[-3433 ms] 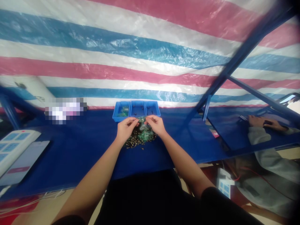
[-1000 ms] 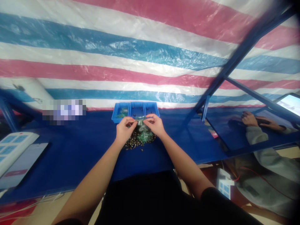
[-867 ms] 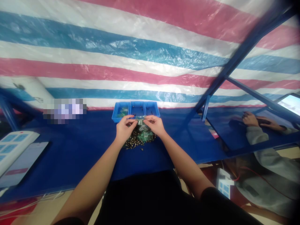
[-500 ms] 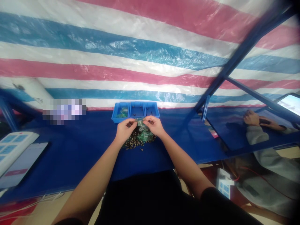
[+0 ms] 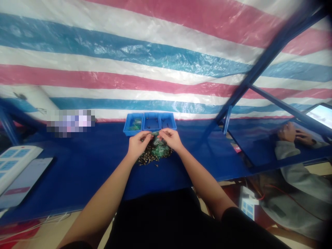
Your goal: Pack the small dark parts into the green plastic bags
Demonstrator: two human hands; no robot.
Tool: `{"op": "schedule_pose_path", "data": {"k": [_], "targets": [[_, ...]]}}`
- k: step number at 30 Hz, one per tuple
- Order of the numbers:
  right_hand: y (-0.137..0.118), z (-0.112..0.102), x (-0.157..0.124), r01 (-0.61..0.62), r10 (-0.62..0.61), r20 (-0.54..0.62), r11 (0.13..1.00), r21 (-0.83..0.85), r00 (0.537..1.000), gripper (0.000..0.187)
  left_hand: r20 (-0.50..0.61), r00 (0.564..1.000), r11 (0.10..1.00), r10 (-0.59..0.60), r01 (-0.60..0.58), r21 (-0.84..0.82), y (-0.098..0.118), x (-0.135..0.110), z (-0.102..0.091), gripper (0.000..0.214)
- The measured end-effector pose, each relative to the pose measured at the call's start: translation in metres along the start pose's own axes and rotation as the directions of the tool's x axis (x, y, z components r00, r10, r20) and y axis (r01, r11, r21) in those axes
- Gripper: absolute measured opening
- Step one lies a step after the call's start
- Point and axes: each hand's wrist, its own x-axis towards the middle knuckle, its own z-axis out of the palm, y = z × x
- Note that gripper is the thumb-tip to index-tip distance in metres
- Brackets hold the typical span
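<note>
My left hand (image 5: 137, 144) and my right hand (image 5: 171, 138) face each other over a heap of small brass-and-black screw-like parts (image 5: 146, 155) on the blue table. Between the fingertips of both hands is the top edge of a small clear green-tinted plastic bag (image 5: 160, 148). The bag's lower part hangs over or rests on the heap; which of the two I cannot tell. Just beyond my hands stand three joined blue bins (image 5: 133, 132). The left bin holds greenish bags (image 5: 136, 124), and a few dark small parts lie in the other two.
On the left of the table (image 5: 85, 173) lie a white power strip (image 5: 20, 157) and a phone (image 5: 26, 183). A blue metal frame (image 5: 241, 86) slants up at the right. Beyond it sits another person in a grey sleeve (image 5: 287, 150). Striped sheeting (image 5: 129, 76) hangs behind.
My fingers have shifted slightly at the bag's top edge, and less of the bag shows between them. At the right, the other person's hands have moved further right.
</note>
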Motion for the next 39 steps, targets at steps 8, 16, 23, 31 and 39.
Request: {"op": "schedule_pose_path", "data": {"k": [8,16,23,31,39], "targets": [[0.0007,0.0016,-0.0005,0.026,-0.027,-0.045,1.0,-0.014,0.999,0.033,-0.03,0.998,0.994,0.06,-0.057,0.09,0.0037,0.0006,-0.001,0.023],[-0.0005,0.0003,-0.0006,-0.025,0.024,-0.03,0.999,-0.045,0.999,0.04,-0.102,0.993,0.998,-0.06,0.059,-0.006,-0.0022,0.0024,0.0031,0.034],[0.0077,0.0003,0.0023,0.028,-0.034,-0.075,0.996,-0.089,0.997,0.034,-0.068,0.998,1.0,-0.018,0.018,0.0,-0.0037,0.0036,0.0029,0.028],[0.0061,-0.0006,0.0014,0.068,-0.076,-0.086,0.993,-0.093,0.993,0.031,-0.009,0.999,0.996,0.05,-0.049,0.077,-0.002,0.0028,-0.0021,0.025],[-0.0015,0.0,-0.0013,0.13,-0.13,0.008,0.987,-0.098,0.992,0.031,0.111,0.993,0.998,0.049,-0.053,0.041,-0.0001,0.0008,0.0007,0.035]]}}
